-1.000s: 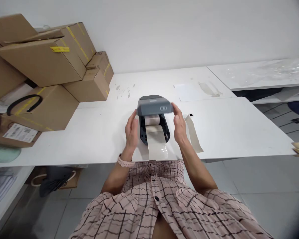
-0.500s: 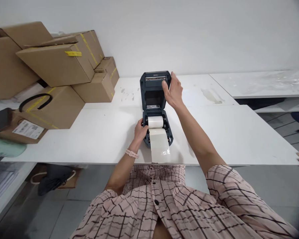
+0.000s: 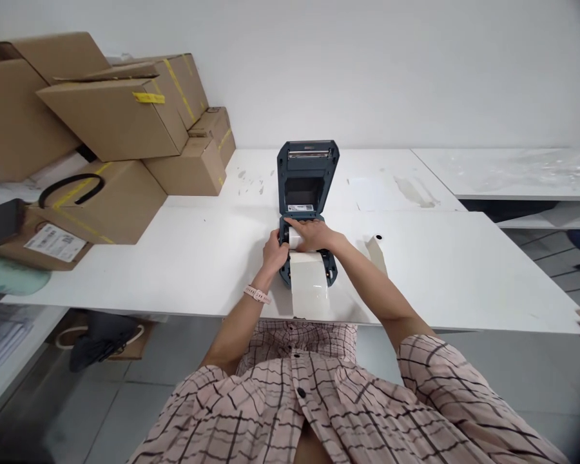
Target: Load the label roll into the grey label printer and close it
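Observation:
On the white table, a dark blue-grey label printer [image 3: 308,169] stands with its lid raised. My left hand [image 3: 274,252] is closed on the left side of its base, the thumb over the rim near the roll. Inside the base lies a white label roll [image 3: 294,239], partly hidden by my right hand [image 3: 314,234]. That hand reaches over the roll from the right, its fingers across the top and one fingertip at the roll's left end. A label strip [image 3: 309,283] runs from the printer toward the table's front edge.
Cardboard boxes [image 3: 111,119] are piled at the left, with a black curved strap [image 3: 70,187] on one. A narrow roll with a pale strip [image 3: 377,252] lies right of the printer, near my right forearm. The table [image 3: 454,270] ends just before my body.
My right hand has left the edge of the raised lid and come down onto the label roll. The lid stays up. A narrow roll, formerly hidden by my right arm, now shows.

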`<state>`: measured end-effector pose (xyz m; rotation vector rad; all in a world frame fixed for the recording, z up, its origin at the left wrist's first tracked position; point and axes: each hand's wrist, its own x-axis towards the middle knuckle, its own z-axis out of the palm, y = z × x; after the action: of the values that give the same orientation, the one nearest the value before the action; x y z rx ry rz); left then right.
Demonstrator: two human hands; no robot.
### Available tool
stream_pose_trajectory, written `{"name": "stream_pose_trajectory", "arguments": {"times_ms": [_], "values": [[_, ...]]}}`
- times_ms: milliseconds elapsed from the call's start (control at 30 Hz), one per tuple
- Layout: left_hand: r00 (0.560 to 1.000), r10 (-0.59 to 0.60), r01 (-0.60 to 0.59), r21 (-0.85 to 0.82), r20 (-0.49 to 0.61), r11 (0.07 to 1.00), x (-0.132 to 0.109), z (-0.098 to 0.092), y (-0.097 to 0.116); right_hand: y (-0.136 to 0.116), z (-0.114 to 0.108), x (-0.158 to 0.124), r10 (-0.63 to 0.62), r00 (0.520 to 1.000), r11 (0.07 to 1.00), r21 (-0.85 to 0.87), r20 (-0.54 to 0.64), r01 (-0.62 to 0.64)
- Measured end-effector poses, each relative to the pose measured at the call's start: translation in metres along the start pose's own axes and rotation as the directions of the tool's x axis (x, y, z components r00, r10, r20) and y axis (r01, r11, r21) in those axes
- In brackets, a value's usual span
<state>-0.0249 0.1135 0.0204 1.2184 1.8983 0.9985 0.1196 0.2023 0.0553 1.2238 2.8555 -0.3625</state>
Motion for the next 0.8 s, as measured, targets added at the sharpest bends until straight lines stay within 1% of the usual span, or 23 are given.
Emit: {"name": "stream_pose_trajectory", "arguments": {"times_ms": [33, 100, 167, 267, 300, 333, 367, 433, 500, 567, 667, 733, 800], "values": [[1.0, -0.003, 0.003, -0.011, -0.003, 1.0, 0.0, 0.0, -0.001, -0.001, 0.0, 0.002, 0.001, 1.0, 1.0, 0.003, 0.001, -0.001], [1.0, -0.001, 0.0, -0.035, -0.011, 0.999, 0.0, 0.001, -0.002, 0.0, -0.004, -0.002, -0.033, 0.999, 0.997, 0.069, -0.004, 0.033], [1.0, 0.007, -0.008, -0.054, -0.019, 0.999, 0.001, 0.001, -0.003, 0.005, -0.016, -0.015, -0.126, 0.991, 0.973, 0.189, -0.039, 0.131], [1.0, 0.024, -0.025, -0.073, -0.017, 0.997, 0.001, 0.003, -0.005, 0.02, -0.043, -0.05, -0.263, 0.944, 0.876, 0.36, -0.199, 0.32], [0.999, 0.028, -0.029, -0.077, -0.016, 0.997, 0.001, 0.003, -0.006, 0.026, -0.052, -0.063, -0.272, 0.928, 0.843, 0.401, -0.256, 0.358], [0.999, 0.031, -0.033, -0.082, -0.017, 0.996, 0.001, 0.004, -0.006, 0.034, -0.062, -0.075, -0.254, 0.918, 0.819, 0.436, -0.306, 0.372], [0.999, 0.03, -0.032, -0.088, -0.019, 0.996, 0.001, 0.004, -0.006, 0.043, -0.069, -0.086, -0.21, 0.914, 0.807, 0.467, -0.346, 0.362], [1.0, 0.021, -0.023, -0.101, -0.018, 0.995, 0.0, 0.005, -0.007, 0.062, -0.078, -0.1, -0.072, 0.915, 0.813, 0.508, -0.397, 0.284], [1.0, 0.01, -0.011, -0.119, -0.01, 0.993, 0.0, 0.005, -0.007, 0.084, -0.076, -0.1, 0.082, 0.904, 0.834, 0.525, -0.42, 0.169], [1.0, 0.007, -0.007, -0.134, -0.006, 0.991, 0.0, 0.005, -0.007, 0.105, -0.064, -0.089, 0.218, 0.882, 0.849, 0.527, -0.417, 0.039], [1.0, 0.018, -0.02, -0.146, -0.017, 0.989, 0.002, 0.005, -0.009, 0.13, -0.036, -0.063, 0.376, 0.854, 0.836, 0.529, -0.359, -0.145], [1.0, 0.024, -0.027, -0.156, -0.019, 0.987, 0.003, 0.006, -0.01, 0.14, -0.02, -0.049, 0.429, 0.85, 0.816, 0.536, -0.306, -0.218], [0.999, 0.024, -0.028, -0.166, -0.025, 0.986, 0.003, 0.006, -0.011, 0.144, -0.008, -0.044, 0.445, 0.856, 0.801, 0.544, -0.262, -0.25]]}}
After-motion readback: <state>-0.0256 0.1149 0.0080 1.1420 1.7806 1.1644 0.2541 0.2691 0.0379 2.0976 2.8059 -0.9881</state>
